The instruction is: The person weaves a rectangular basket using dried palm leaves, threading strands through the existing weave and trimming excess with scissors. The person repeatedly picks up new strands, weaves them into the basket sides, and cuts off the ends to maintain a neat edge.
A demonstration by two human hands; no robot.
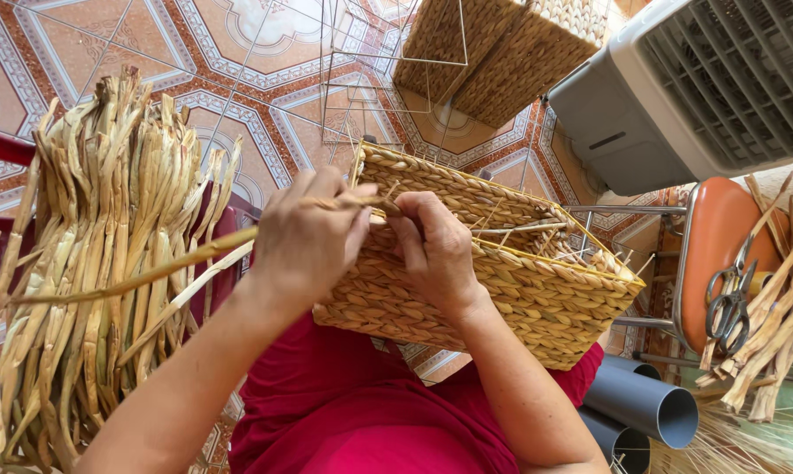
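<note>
A rectangular woven basket of tan plant fibre rests on my lap, tilted, with wire frame ends showing inside it. My left hand pinches a long dried strand at the basket's near rim; the strand trails off to the left. My right hand lies on the rim beside it, fingers closed on the same strand where it meets the weave.
A thick bundle of dried strands hangs over a dark red chair at left. Scissors lie with more strands on an orange chair at right. Grey pipes, a fan housing, finished baskets and wire frames stand on the patterned tile floor.
</note>
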